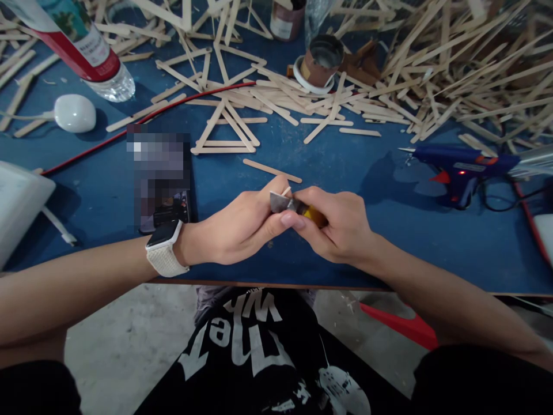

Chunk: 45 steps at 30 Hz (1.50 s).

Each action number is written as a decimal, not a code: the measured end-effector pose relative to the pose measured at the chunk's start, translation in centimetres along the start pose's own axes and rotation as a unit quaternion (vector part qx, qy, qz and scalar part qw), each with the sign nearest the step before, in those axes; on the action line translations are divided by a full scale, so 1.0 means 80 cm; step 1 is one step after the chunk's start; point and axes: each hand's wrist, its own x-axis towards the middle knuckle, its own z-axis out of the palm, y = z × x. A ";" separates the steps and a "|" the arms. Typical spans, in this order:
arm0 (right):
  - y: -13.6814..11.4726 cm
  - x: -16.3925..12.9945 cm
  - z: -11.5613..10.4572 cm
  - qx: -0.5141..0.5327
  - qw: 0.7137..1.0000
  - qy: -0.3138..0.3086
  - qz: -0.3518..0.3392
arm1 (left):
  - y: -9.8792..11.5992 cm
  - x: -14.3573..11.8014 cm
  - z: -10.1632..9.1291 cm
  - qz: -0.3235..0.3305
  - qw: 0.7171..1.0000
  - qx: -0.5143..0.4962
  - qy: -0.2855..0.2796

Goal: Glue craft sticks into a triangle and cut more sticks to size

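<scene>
Near the table's front edge, my two hands meet over the blue surface. My right hand is closed round the yellow handle of a knife, whose short, broad grey blade points left. The fingers of my left hand are closed on a wooden craft stick; only its small tip shows beside the blade. The thumb of my left hand lies just below the blade, close to the fingers of my right hand. Just beyond my hands lies a loose craft stick, and farther back a triangle of joined sticks.
A blue glue gun with a lit red light lies at the right, its cord beside it. A phone is left of my hands. Loose sticks, a brown pot and a bottle occupy the back.
</scene>
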 end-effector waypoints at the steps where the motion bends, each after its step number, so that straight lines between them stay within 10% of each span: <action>1: 0.000 0.000 0.000 -0.001 1.000 0.001 0.004 | 0.000 0.000 0.001 0.005 1.000 0.005 0.003; 45: 0.007 0.013 0.022 0.020 0.996 0.060 0.058 | 0.000 0.004 0.017 -0.117 0.980 0.074 0.143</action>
